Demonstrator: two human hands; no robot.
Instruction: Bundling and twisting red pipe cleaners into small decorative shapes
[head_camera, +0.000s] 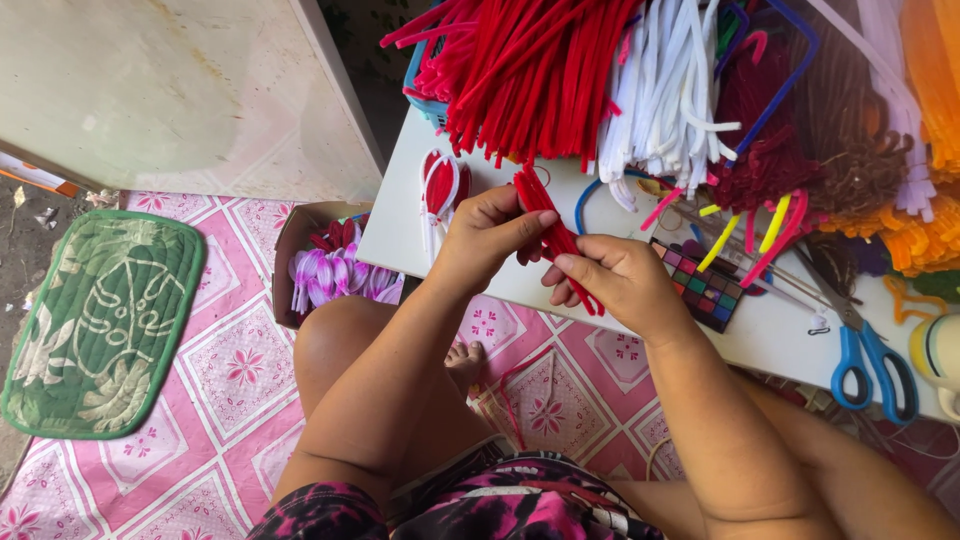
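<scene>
Beside the table, a cardboard box (300, 240) holds purple-white pieces (335, 275); both hands pinch red pipe cleaners (550, 235).

Home craft corner: low white table (560, 290) heaped with pipe cleaners (540, 70), patterned floor mat (240, 370).

A short bundle of red pipe cleaners (553, 235) is held between both hands above the edge of a white table (400, 230). Its upper part is pinched by the left hand (490, 235), its lower part by the right hand (615, 280). Heaps of red pipe cleaners (520, 70) and white pipe cleaners (665, 90) are piled at the table's far side. An eyeshadow palette (705, 290) lies just beside the right hand, and blue-handled scissors (870, 360) are seen further right. A green quilted mat (95, 320) lies on the pink patterned floor covering (230, 370).
</scene>
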